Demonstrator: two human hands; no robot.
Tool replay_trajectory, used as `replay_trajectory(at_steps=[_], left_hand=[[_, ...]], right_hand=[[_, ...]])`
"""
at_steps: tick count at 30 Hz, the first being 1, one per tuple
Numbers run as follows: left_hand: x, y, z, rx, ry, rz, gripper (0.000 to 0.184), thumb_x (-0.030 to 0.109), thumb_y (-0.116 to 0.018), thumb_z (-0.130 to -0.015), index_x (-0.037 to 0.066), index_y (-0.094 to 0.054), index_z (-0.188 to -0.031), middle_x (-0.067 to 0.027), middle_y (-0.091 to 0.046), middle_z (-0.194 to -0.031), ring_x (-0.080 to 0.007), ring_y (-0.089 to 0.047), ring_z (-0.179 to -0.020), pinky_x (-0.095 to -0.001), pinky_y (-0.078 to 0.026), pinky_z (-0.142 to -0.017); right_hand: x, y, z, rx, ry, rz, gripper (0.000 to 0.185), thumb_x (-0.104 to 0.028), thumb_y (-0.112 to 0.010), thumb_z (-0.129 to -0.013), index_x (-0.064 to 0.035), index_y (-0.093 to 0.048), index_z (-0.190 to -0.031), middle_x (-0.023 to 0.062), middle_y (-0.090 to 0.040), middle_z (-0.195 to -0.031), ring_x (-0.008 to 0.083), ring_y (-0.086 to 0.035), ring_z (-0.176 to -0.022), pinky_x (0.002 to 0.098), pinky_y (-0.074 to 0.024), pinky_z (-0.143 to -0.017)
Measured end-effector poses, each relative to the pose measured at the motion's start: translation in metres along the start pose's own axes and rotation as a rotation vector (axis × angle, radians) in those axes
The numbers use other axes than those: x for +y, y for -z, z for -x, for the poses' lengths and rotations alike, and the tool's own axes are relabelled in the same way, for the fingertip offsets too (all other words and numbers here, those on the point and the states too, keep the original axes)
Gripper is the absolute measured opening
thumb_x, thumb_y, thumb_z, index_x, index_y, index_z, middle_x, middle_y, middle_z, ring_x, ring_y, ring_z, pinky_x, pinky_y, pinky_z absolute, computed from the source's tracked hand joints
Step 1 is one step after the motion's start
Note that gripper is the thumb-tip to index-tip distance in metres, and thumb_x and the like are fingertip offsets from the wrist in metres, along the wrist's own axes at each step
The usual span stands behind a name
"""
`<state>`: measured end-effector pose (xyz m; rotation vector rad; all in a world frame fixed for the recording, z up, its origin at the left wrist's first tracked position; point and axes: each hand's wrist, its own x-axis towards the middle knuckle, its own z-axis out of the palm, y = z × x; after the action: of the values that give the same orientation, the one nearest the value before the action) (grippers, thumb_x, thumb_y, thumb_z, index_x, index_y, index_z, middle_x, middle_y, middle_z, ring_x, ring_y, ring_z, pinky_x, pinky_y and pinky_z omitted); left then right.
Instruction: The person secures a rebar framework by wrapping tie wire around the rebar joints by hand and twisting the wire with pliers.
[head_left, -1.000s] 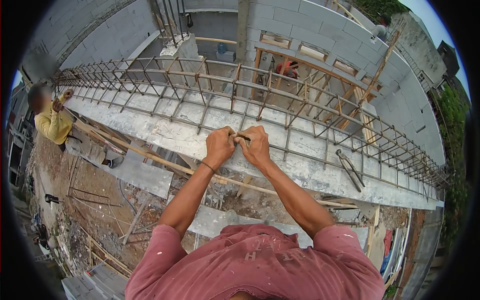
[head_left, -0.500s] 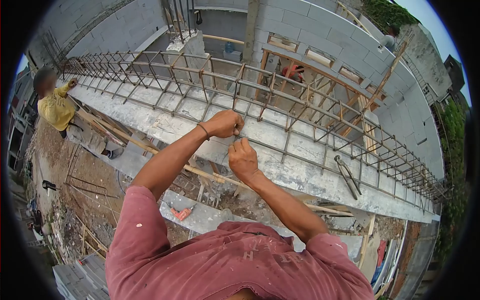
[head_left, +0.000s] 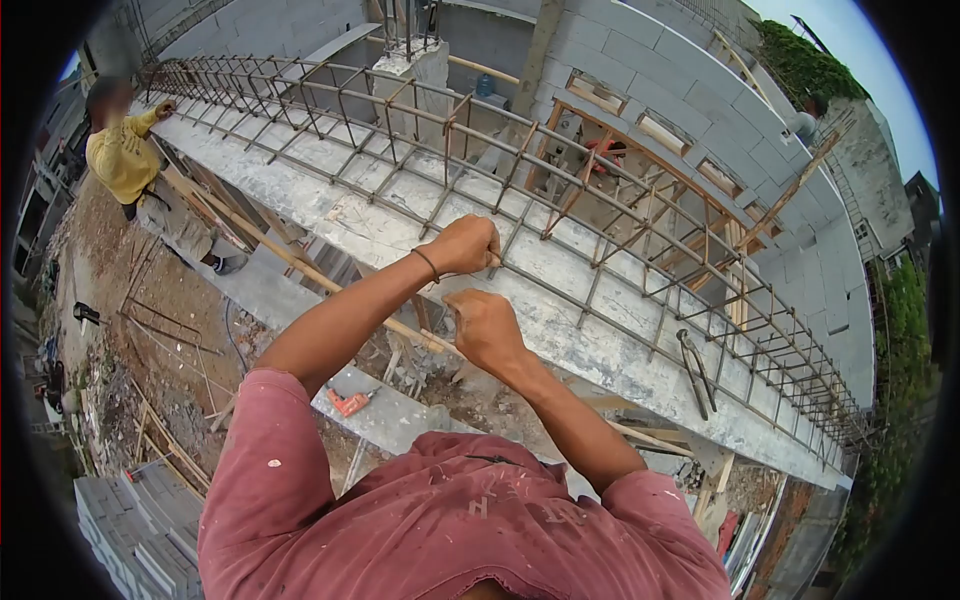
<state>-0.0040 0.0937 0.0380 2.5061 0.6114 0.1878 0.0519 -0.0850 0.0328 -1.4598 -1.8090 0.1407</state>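
One long pale deck (head_left: pixel 600 352) runs slantwise beneath a rebar cage (head_left: pixel 583 183), which lies along its length. By the cage's near edge the left hand (head_left: pixel 466 245) has its fingers curled in close, and the right hand (head_left: pixel 487 328), just below it in view, is also curled (whether either grips anything, I cannot tell), while pincers (head_left: pixel 688 347) rest on the deck farther to the right.

Red T-shirt (head_left: pixel 400 530) — dark wristband (head_left: pixel 428 264)
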Motion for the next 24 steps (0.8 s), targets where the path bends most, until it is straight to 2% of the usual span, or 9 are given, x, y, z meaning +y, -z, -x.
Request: replay_trajectory(at_steps=[1,3,5,9,11,16,18,21,24], left_hand=[[-0.005,-0.005,0.007,0.061,0.007,0.168,0.013,0.009,-0.087,-0.081,0.002,-0.081,-0.089,-0.0184,-0.079,-0.090,-0.0338,-0.077,-0.086,-0.0445,-0.059,-0.078],[-0.005,-0.023,0.022,0.105,0.026,0.271,0.020,0.005,-0.088,-0.081,-0.001,-0.080,-0.098,-0.0179,-0.079,-0.090,-0.0313,-0.078,-0.087,-0.0402,-0.060,-0.078],[0.002,-0.042,0.034,0.376,0.078,0.377,0.026,0.004,-0.088,-0.081,-0.001,-0.077,-0.105,-0.0172,-0.080,-0.091,-0.0295,-0.078,-0.086,-0.0382,-0.060,-0.078],[0.019,-0.055,0.048,0.560,0.328,0.525,0.026,0.004,-0.087,-0.083,-0.003,-0.077,-0.105,-0.0171,-0.080,-0.093,-0.0267,-0.079,-0.086,-0.0368,-0.061,-0.078],[0.015,-0.063,0.049,0.576,0.301,0.557,0.019,0.005,-0.085,-0.084,-0.003,-0.080,-0.100,-0.0169,-0.080,-0.094,-0.0267,-0.079,-0.086,-0.0367,-0.061,-0.078],[0.018,-0.066,0.049,0.603,0.269,0.298,0.011,0.008,-0.081,-0.086,0.001,-0.083,-0.094,-0.0185,-0.079,-0.096,-0.0349,-0.077,-0.086,-0.0415,-0.061,-0.080],[0.015,-0.069,0.048,0.609,0.269,0.337,0.012,0.007,-0.079,-0.085,0.002,-0.083,-0.094,-0.0195,-0.078,-0.094,-0.0374,-0.076,-0.086,-0.0434,-0.060,-0.080],[0.006,-0.073,0.046,0.641,0.217,0.332,0.012,0.003,-0.076,-0.083,0.002,-0.082,-0.094,-0.0207,-0.077,-0.093,-0.0406,-0.074,-0.087,-0.0463,-0.059,-0.080],[-0.003,-0.063,0.043,0.653,0.125,0.235,0.010,-0.002,-0.072,-0.081,0.002,-0.078,-0.089,-0.0210,-0.075,-0.092,-0.0418,-0.073,-0.091,-0.0486,-0.058,-0.080]], right_hand=[[0.018,0.010,0.008,0.090,0.024,-0.024,0.027,0.010,-0.064,-0.082,0.0023,-0.077,-0.104,0.0210,-0.077,-0.094,0.0368,-0.075,-0.084,0.0466,-0.0606,-0.071],[0.045,0.040,0.004,0.105,-0.212,-0.005,0.026,0.009,-0.065,-0.085,0.0022,-0.077,-0.107,0.0227,-0.077,-0.099,0.0390,-0.075,-0.086,0.0435,-0.0611,-0.079],[0.069,0.057,-0.011,0.064,-0.399,-0.030,0.025,0.005,-0.066,-0.091,0.0030,-0.076,-0.114,0.0226,-0.078,-0.105,0.0343,-0.077,-0.092,0.0397,-0.0608,-0.082],[0.105,0.056,-0.043,0.009,-0.372,-0.062,0.026,0.003,-0.067,-0.094,0.0029,-0.075,-0.118,0.0211,-0.080,-0.106,0.0306,-0.078,-0.098,0.0383,-0.0600,-0.085],[0.109,0.054,-0.056,-0.209,-0.366,-0.051,0.030,0.003,-0.067,-0.094,0.0028,-0.074,-0.123,0.0183,-0.080,-0.108,0.0306,-0.078,-0.101,0.0397,-0.0596,-0.089],[0.098,0.048,-0.085,-0.489,-0.213,0.123,0.017,-0.002,-0.073,-0.086,0.0029,-0.080,-0.101,0.0257,-0.077,-0.095,0.0385,-0.076,-0.091,0.0443,-0.0595,-0.082],[0.106,0.040,-0.091,-0.492,0.008,0.399,0.011,-0.005,-0.074,-0.079,0.0027,-0.078,-0.087,0.0281,-0.074,-0.087,0.0423,-0.074,-0.083,0.0467,-0.0584,-0.077],[0.116,0.040,-0.099,-0.626,0.049,0.448,0.011,-0.006,-0.073,-0.077,0.0019,-0.076,-0.083,0.0264,-0.073,-0.082,0.0417,-0.073,-0.077,0.0471,-0.0571,-0.072],[0.120,0.047,-0.096,-0.555,-0.194,0.111,0.008,-0.006,-0.072,-0.079,0.0017,-0.075,-0.082,0.0246,-0.071,-0.075,0.0391,-0.072,-0.071,0.0459,-0.0558,-0.068]])
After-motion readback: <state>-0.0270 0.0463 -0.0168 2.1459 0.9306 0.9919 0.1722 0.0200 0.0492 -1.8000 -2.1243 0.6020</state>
